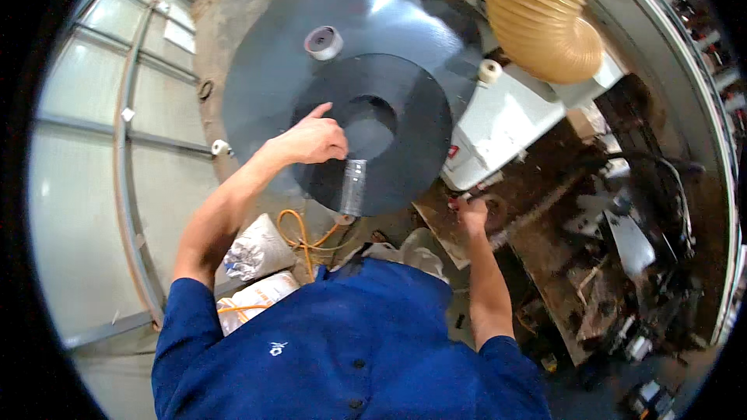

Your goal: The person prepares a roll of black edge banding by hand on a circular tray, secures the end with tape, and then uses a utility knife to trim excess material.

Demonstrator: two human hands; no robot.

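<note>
A wide dark coil with a round hole in its middle lies flat on a large grey round table. A strip of clear tape sticks across the coil's near side. My left hand is over the coil beside the strip's upper end; one digit stretches out, the other fingers bend, and nothing shows in its grasp. Off to the right, my right hand is closed around something small with a bit of red, mostly hidden, by the brown board's edge. A white tape roll rests on the table beyond the coil.
A white machine housing and a thick yellow ribbed duct stand at the right. A cluttered brown bench lies below them. White sacks and an orange hose are on the floor at the left. Metal-framed panels line the left side.
</note>
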